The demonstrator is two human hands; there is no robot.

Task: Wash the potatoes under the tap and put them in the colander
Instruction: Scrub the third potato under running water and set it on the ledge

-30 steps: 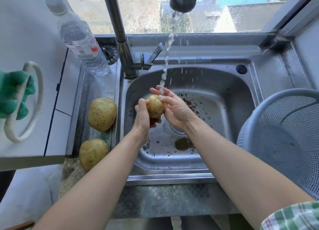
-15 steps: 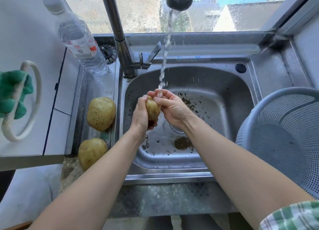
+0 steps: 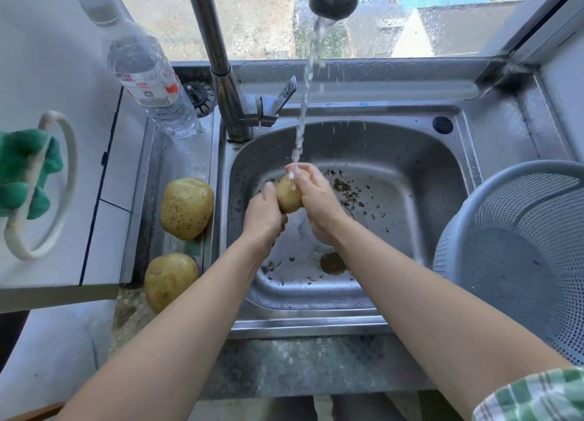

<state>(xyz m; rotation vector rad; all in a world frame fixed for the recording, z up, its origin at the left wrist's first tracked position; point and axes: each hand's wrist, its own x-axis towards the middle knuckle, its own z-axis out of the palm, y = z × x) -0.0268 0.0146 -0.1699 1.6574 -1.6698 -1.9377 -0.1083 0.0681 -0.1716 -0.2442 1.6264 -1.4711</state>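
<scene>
A small yellow potato (image 3: pixel 288 194) is held over the steel sink (image 3: pixel 410 174), right under the stream of water (image 3: pixel 301 120) from the tap (image 3: pixel 221 69). My left hand (image 3: pixel 264 219) grips it from the left and below; my right hand (image 3: pixel 316 202) wraps it from the right. Two larger potatoes lie on the sink's left ledge, one farther (image 3: pixel 185 208) and one nearer (image 3: pixel 170 280). The grey colander (image 3: pixel 518 256) stands at the right of the sink, and nothing shows inside it.
A plastic water bottle (image 3: pixel 142 72) leans behind the left ledge next to a drain strainer (image 3: pixel 199 94). Green gloves (image 3: pixel 25 174) hang on a white ring on the cabinet at the left. Dirt specks lie in the basin. A window runs behind the tap.
Both hands have turned the potato and closed more tightly around it under the stream. The potatoes on the ledge and the colander have not moved.
</scene>
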